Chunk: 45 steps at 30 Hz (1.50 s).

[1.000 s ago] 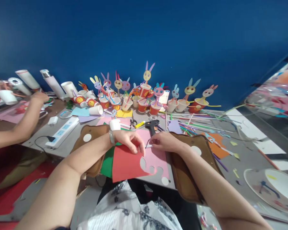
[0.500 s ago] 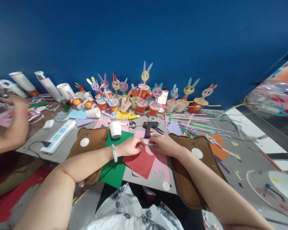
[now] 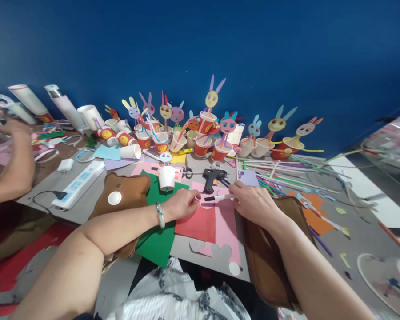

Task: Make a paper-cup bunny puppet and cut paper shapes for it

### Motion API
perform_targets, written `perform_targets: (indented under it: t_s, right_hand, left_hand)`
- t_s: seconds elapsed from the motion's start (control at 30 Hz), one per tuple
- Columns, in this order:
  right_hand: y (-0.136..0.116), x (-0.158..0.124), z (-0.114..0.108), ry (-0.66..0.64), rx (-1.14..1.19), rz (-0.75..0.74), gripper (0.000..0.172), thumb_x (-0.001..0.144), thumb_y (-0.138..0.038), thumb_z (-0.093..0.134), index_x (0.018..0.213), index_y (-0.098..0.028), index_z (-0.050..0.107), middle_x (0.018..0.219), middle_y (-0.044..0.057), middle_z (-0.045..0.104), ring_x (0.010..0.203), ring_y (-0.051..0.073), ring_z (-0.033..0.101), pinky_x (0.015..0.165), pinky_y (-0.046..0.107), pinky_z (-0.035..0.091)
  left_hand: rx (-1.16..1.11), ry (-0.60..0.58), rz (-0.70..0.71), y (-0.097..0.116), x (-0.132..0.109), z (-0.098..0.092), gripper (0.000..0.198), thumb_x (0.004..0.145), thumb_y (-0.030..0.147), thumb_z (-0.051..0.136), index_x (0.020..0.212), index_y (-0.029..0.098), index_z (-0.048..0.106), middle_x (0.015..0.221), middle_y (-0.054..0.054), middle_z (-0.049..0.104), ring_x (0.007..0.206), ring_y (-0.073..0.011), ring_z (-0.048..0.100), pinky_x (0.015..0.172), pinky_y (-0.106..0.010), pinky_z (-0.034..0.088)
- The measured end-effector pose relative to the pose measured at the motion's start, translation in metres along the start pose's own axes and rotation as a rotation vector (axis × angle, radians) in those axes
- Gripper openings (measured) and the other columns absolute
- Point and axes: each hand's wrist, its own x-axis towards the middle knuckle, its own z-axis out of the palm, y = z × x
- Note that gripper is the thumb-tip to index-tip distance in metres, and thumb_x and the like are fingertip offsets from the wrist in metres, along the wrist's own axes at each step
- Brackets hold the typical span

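My right hand (image 3: 255,200) grips a white marker (image 3: 222,196) by one end; its black end points left, over the pink paper. My left hand (image 3: 182,204), with a pale bangle at the wrist, is closed in a pinch at the top of a red sheet of paper (image 3: 196,226); what its fingertips hold is hidden. Under the left forearm lies a green sheet (image 3: 153,242). A white paper cup (image 3: 167,178) with a small blue rabbit face stands just beyond my left hand. Behind the marker lies a black glue gun (image 3: 210,178).
Cup rabbits (image 3: 207,120) line the blue wall. A power strip (image 3: 80,186) lies at left, brown cushions (image 3: 120,189) under both forearms. Pipe cleaners (image 3: 296,173) spread at right, beside an orange sheet (image 3: 316,213). Another person's arm (image 3: 16,155) works at far left.
My hands have moved apart. The right hand has shifted right with the marker, whose black end now shows. My left hand stays near the red paper. The view has shifted slightly.
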Motion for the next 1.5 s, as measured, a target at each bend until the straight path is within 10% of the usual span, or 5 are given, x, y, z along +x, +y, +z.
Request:
perform_targets:
  t_s: [0.7, 1.17, 1.33, 1.5]
  right_hand:
    - [-0.006, 0.018, 0.013, 0.035, 0.346, -0.266, 0.033, 0.083, -0.004, 0.046, 0.101, -0.021, 0.068, 0.108, 0.007, 0.066, 0.091, 0.017, 0.065, 0.073, 0.025, 0.044]
    - [-0.066, 0.212, -0.007, -0.093, -0.030, 0.045, 0.039, 0.095, -0.023, 0.051, 0.131, -0.008, 0.054, 0.112, 0.024, 0.069, 0.107, 0.030, 0.068, 0.086, 0.036, 0.052]
    - [-0.073, 0.235, -0.005, -0.128, -0.022, 0.031, 0.038, 0.094, -0.035, 0.062, 0.125, -0.013, 0.059, 0.123, 0.014, 0.063, 0.107, 0.024, 0.064, 0.090, 0.042, 0.054]
    - [-0.074, 0.236, -0.008, -0.111, 0.002, 0.033, 0.036, 0.094, -0.034, 0.061, 0.124, -0.014, 0.059, 0.123, 0.013, 0.062, 0.106, 0.023, 0.064, 0.089, 0.041, 0.055]
  left_hand:
    - [0.345, -0.169, 0.235, 0.000, -0.007, 0.006, 0.016, 0.089, 0.019, 0.047, 0.096, 0.016, 0.061, 0.099, -0.008, 0.065, 0.086, -0.0200, 0.063, 0.075, -0.030, 0.049]
    - [0.399, -0.226, 0.467, -0.006, -0.001, 0.009, 0.020, 0.093, 0.012, 0.044, 0.103, 0.012, 0.061, 0.101, -0.012, 0.062, 0.087, -0.0209, 0.062, 0.068, -0.030, 0.047]
    - [0.382, -0.175, 0.501, -0.007, 0.001, 0.006, 0.036, 0.090, 0.009, 0.047, 0.126, 0.011, 0.054, 0.113, -0.014, 0.062, 0.097, -0.0225, 0.062, 0.076, -0.032, 0.050]
    - [0.497, -0.236, 0.577, -0.004, 0.002, 0.003, 0.022, 0.092, 0.012, 0.046, 0.104, 0.009, 0.064, 0.097, -0.012, 0.066, 0.092, -0.0234, 0.062, 0.073, -0.033, 0.048]
